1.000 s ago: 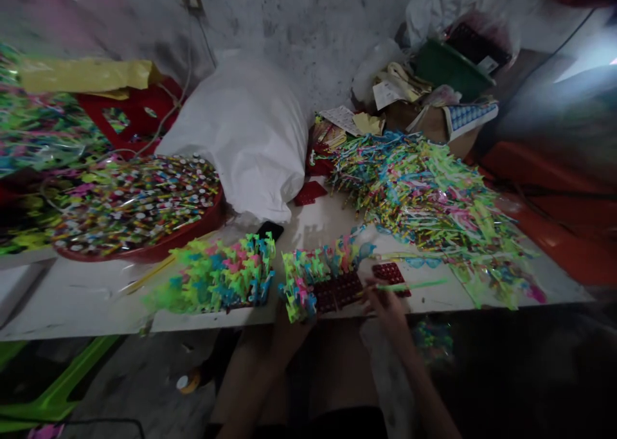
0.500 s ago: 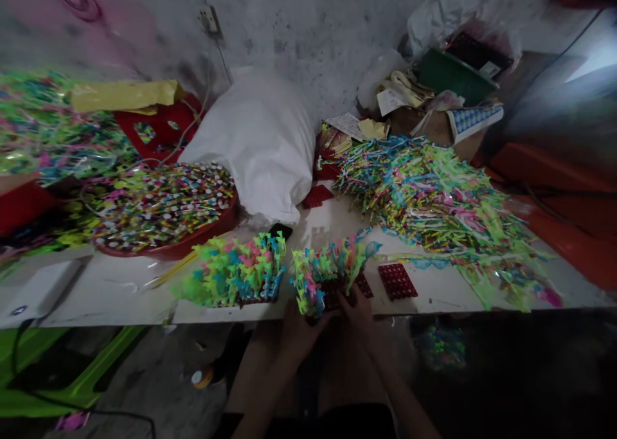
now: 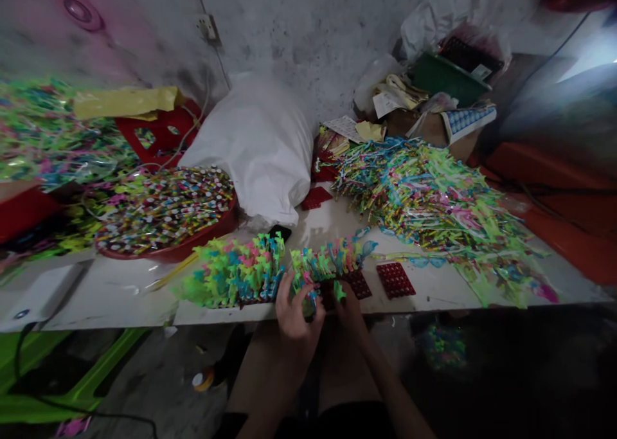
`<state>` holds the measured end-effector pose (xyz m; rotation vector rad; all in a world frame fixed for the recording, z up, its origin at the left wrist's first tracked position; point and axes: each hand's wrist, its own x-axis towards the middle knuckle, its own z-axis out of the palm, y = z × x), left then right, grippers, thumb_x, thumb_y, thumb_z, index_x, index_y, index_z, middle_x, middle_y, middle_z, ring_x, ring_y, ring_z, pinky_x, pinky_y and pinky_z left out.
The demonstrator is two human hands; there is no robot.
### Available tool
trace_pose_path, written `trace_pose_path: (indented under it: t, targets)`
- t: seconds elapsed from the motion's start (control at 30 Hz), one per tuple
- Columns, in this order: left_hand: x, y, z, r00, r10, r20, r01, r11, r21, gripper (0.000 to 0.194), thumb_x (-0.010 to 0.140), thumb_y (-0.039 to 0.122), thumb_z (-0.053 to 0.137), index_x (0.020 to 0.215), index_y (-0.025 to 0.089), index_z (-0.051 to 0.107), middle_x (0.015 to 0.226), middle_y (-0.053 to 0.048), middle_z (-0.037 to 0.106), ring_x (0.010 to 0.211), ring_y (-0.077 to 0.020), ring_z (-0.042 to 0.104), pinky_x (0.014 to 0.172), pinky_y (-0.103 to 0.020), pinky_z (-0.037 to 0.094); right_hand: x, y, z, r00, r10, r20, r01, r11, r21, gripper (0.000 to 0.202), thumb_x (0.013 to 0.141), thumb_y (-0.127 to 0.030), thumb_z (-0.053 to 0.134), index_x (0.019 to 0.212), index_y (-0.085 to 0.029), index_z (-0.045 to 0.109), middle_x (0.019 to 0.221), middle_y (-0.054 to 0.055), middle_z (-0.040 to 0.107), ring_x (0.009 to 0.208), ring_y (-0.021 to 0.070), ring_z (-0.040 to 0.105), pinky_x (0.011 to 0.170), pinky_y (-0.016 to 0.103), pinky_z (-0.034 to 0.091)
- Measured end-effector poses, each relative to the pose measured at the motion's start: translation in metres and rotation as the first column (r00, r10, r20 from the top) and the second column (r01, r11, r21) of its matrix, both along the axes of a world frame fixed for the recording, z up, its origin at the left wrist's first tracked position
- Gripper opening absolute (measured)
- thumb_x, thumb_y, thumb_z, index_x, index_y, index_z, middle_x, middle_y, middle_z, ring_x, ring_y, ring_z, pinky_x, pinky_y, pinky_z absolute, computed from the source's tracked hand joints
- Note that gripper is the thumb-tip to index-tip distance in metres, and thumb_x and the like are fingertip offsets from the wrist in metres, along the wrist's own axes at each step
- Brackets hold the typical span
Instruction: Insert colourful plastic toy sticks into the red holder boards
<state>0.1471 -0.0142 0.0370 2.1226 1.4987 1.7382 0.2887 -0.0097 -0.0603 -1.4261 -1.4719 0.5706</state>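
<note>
My left hand (image 3: pixel 295 317) is raised at the table's front edge, with its fingers curved around small blue and pink plastic figures (image 3: pixel 312 290) at the left end of a row. At the fingertips of my right hand (image 3: pixel 351 313) is a small green plastic figure (image 3: pixel 339 291); the fingers are partly hidden behind it. Between the hands lies a dark red plate, mostly covered. More upright figures (image 3: pixel 322 259) in green, blue and pink stand in rows behind it. A dense block of similar figures (image 3: pixel 241 268) stands left of my left hand.
Dark red studded plates (image 3: pixel 396 280) lie to the right. A big heap of colourful plastic sticks (image 3: pixel 409 188) covers the right side. At left stands a red basin (image 3: pixel 212 230) full of small pieces. A white sack (image 3: pixel 260 137) leans behind. A white box (image 3: pixel 48 291) lies far left.
My left hand has risen from the table edge and reached over the figures at the left end. My right hand has moved slightly left and lower, with the green figure at its fingertips.
</note>
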Motion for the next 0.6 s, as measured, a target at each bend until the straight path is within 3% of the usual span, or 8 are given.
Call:
trace_pose_path:
  t: [0.2, 0.47, 0.6]
  targets:
    - [-0.006, -0.011, 0.0, 1.0, -0.006, 0.029, 0.005, 0.999, 0.034, 0.017, 0.077, 0.014, 0.055, 0.094, 0.018, 0.054, 0.122, -0.013, 0.051, 0.122, -0.0278, 0.045, 0.098, -0.048, 0.041, 0.0, -0.001, -0.024, 0.995, -0.077, 0.065, 0.082, 0.994, -0.079, 0.038, 0.09, -0.035, 0.033, 0.112, -0.016, 0.057, 0.115, 0.014, 0.063, 0.112, 0.0228, 0.055, 0.098, 0.044, 0.042]
    - [-0.014, -0.003, -0.004, 0.999, -0.039, 0.005, 0.039, 0.999, 0.002, 0.026, 0.079, 0.017, 0.058, 0.105, 0.019, 0.053, 0.118, -0.01, 0.054, 0.118, -0.0256, 0.048, 0.096, -0.046, 0.042, -0.002, -0.001, -0.023, 0.987, -0.15, 0.061, 0.154, 0.985, -0.077, 0.03, 0.088, -0.037, 0.039, 0.098, -0.02, 0.062, 0.094, 0.012, 0.07, 0.09, 0.0244, 0.064, 0.081, 0.04, 0.051]
    - [-0.015, 0.001, -0.005, 0.998, -0.062, -0.026, 0.062, 0.998, -0.002, 0.036, 0.079, 0.022, 0.063, 0.112, 0.02, 0.051, 0.12, -0.011, 0.053, 0.117, -0.0258, 0.049, 0.094, -0.045, 0.043, -0.001, -0.003, -0.021, 0.992, -0.091, 0.086, 0.1, 0.988, -0.116, 0.028, 0.088, -0.035, 0.038, 0.092, -0.021, 0.062, 0.089, 0.011, 0.07, 0.084, 0.0246, 0.066, 0.075, 0.038, 0.053]
